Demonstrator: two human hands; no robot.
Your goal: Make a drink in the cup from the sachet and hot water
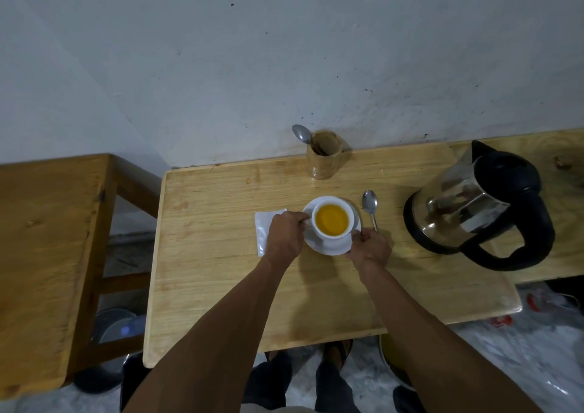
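Head view shows the left hand [284,234] pinching the handle of the cup [331,221], while the right hand [371,248] grips the near rim of the saucer [331,248]. To lift or shift it well, the person should keep the saucer level and move slowly. Between the fingers, the white cup sits nearly full of orange-yellow liquid; the sachet [262,232] lies under the left knuckles.

Dim, cool indoor light, soft shadows, glare on the kettle [467,207] (steel side), wide-angle edge bending.
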